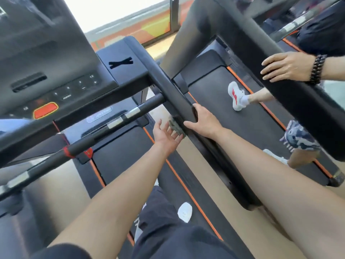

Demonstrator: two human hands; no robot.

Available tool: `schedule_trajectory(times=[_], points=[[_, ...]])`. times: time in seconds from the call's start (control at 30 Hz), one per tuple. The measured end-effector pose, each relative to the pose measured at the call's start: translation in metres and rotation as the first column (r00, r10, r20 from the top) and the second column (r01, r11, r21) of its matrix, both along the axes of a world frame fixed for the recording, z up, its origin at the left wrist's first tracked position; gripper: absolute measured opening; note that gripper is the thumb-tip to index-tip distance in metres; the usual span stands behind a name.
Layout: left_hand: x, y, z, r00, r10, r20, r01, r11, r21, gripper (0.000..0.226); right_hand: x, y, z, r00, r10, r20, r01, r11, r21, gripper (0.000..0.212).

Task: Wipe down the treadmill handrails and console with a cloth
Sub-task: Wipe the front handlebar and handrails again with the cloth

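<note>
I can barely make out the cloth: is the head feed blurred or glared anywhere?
Head view: window blown out white; cloth soft but visible between left hand and right hand against the handrail; crossbar at lower left smeared.

Black handrail (168, 86) and black console (56, 58) with an orange-red button (45, 110). Grey-green cloth (176, 127). Black running belt (119, 157) edged with thin orange stripes. Nearby, a white shoe (236, 96) with a red zigzag mark, blue-and-white camouflage shorts (298, 137), and a black beaded bracelet (317, 69).
</note>
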State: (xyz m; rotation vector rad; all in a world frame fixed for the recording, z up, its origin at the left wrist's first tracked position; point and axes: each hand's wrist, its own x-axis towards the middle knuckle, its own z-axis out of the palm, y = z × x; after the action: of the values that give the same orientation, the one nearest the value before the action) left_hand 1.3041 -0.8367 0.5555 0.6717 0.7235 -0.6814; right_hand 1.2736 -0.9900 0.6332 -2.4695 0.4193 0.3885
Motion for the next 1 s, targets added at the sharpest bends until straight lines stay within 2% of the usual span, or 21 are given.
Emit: schedule_trajectory(times=[0.07,0.17,0.3,0.53,0.63,0.73,0.9,1.0], points=[[0.010,0.002,-0.003,1.000,0.016,0.002,-0.016,1.000,-0.005,0.058,0.009,0.000,-0.001,0.999,0.049,-0.016,-0.050,0.998,-0.033,0.082],[0.024,0.004,-0.007,0.999,0.047,0.010,-0.047,0.999,-0.012,0.056,0.007,-0.007,-0.007,0.997,0.055,-0.061,-0.054,0.998,0.013,0.085],[0.034,0.001,-0.010,0.999,0.048,0.007,-0.048,0.999,0.007,0.055,0.009,-0.011,-0.013,0.999,0.027,-0.021,-0.026,0.999,0.030,0.085],[0.018,-0.002,-0.014,0.979,-0.199,-0.053,0.200,0.980,0.012,0.048,0.009,-0.013,-0.015,1.000,0.020,0.005,-0.020,1.000,0.023,0.087],[0.018,0.002,-0.016,0.970,-0.234,-0.061,0.237,0.970,0.053,0.049,0.009,-0.014,-0.016,1.000,0.023,0.008,-0.023,0.999,0.040,0.089],[0.025,0.004,-0.015,0.985,-0.162,-0.054,0.166,0.982,0.086,0.050,0.009,-0.015,-0.017,1.000,0.022,0.000,-0.022,0.997,0.069,0.091],[0.040,0.008,-0.005,1.000,-0.010,-0.010,0.011,0.994,0.109,0.038,0.008,-0.016,-0.017,1.000,0.008,0.008,-0.009,0.996,0.084,0.091],[0.047,0.008,0.000,0.997,0.071,0.007,-0.071,0.992,0.101,0.040,0.006,-0.016,-0.019,1.000,-0.011,0.016,0.010,0.995,0.102,0.093]])
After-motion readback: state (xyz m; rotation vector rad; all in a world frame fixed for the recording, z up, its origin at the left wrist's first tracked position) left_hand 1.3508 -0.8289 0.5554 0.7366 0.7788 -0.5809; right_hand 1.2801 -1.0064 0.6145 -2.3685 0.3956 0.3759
